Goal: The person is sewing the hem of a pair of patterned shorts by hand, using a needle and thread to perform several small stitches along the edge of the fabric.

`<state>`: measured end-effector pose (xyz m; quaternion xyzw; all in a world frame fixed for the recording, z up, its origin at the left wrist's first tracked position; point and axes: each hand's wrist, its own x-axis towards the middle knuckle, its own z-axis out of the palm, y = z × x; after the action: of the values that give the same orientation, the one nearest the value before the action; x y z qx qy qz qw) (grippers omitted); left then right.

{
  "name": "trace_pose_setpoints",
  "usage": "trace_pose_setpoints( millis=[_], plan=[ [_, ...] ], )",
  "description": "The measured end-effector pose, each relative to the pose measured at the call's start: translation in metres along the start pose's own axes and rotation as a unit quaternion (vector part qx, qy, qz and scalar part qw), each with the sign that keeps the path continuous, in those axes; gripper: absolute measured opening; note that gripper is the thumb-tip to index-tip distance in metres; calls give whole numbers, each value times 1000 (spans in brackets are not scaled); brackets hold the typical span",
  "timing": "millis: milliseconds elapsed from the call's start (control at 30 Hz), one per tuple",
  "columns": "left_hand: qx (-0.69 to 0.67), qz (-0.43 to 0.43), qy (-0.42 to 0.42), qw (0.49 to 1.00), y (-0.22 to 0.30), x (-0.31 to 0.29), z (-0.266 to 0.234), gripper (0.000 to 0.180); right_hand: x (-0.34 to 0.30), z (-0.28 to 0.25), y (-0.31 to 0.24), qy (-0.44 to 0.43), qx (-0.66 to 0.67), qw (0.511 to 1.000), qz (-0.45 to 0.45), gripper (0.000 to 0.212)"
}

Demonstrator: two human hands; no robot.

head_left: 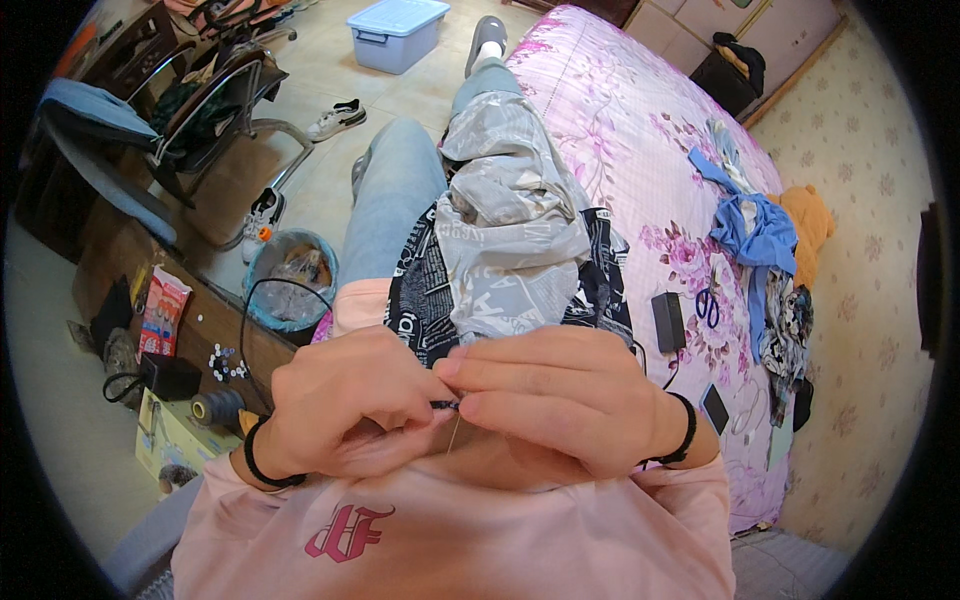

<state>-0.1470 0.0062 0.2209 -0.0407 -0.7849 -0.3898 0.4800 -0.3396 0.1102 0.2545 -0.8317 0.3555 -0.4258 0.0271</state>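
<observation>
Close to my chest, my left hand (pixel 345 405) is closed, its thumb and fingers pinching a small dark edge of cloth (pixel 444 405). My right hand (pixel 575 400) meets it there, fingers pressed together at the same edge. A thin pale thread or needle (pixel 454 436) hangs below the fingertips; which of the two I cannot tell. Across my lap lies a garment of black printed cloth (pixel 425 280) with a grey printed side (pixel 515 240). It runs under both hands, and its part between the palms is hidden.
On the bed (pixel 590 90) at right lie a black box (pixel 668 322), blue-handled scissors (pixel 707 308), a phone (pixel 714 408) and crumpled clothes (pixel 755 235). The left bench (pixel 240 325) holds small buttons (pixel 226 362) and a thread spool (pixel 217 407). A lined bin (pixel 290 280) stands beyond.
</observation>
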Motion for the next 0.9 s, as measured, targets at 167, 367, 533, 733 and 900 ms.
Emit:
trace_pose_setpoints(
  millis=[167, 367, 533, 733, 900],
  plan=[
    [-17, -47, 25, 998, 0, -1, 2, 25, 4, -1, -6, -2, -213, 972, -98, 15],
    [-28, -35, 23, 999, -1, -2, 4, 25, 3, 2, 4, 39, -113, 989, -87, 19],
    [-12, -54, 48, 997, 0, -2, 7, 23, 0, -9, 3, 11, -64, 998, 8, 28],
    [15, -62, 53, 997, 3, 0, 10, 23, 3, -15, 2, 5, -84, 995, -51, 19],
    [44, -127, 69, 988, 2, -4, 11, 22, -3, -37, -17, 128, 7, 991, -50, 9]
  ],
)
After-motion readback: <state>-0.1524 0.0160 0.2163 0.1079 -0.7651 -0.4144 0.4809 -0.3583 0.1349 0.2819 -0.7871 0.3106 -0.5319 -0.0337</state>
